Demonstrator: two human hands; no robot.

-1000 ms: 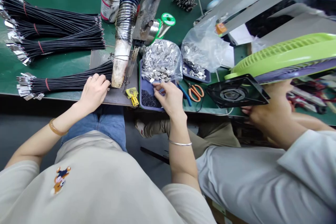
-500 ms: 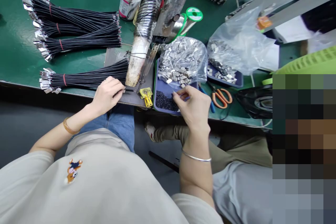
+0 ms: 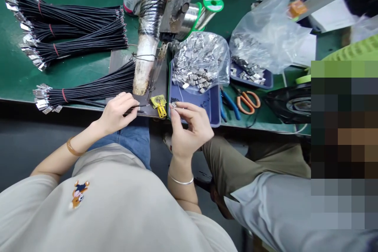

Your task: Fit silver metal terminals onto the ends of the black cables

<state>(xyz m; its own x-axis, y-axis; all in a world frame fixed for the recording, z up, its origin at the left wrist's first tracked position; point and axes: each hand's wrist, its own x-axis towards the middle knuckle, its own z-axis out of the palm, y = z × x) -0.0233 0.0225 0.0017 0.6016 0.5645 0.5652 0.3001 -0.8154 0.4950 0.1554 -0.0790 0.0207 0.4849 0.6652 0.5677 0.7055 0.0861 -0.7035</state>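
My left hand [image 3: 119, 112] pinches the stripped end of a black cable [image 3: 143, 105] at the table's front edge. That cable seems to run from the nearest cable bundle [image 3: 85, 92], tied with a red band and tipped with metal plugs. My right hand [image 3: 190, 126] is closed, thumb against fingertips, on a small silvery piece [image 3: 173, 104] whose exact kind is too small to tell. A short gap parts the two hands. Between them lies a yellow clip-like tool [image 3: 160, 107]. Behind my right hand stands a blue tray [image 3: 212, 106] with a plastic bag of metal shells [image 3: 202, 78].
A duct hose [image 3: 144, 51] and a metal post hang over the bench by solder spools [image 3: 191, 17]. More bundles [image 3: 79, 27] lie back left. Pliers [image 3: 248, 102] and blue-handled cutters [image 3: 230, 104] lie right of the tray. A co-worker's legs [image 3: 236, 161] are close on my right.
My right hand has moved left from above the tray's small black pieces toward my left hand. The left hand keeps its hold on the cable. The view has shifted slightly.
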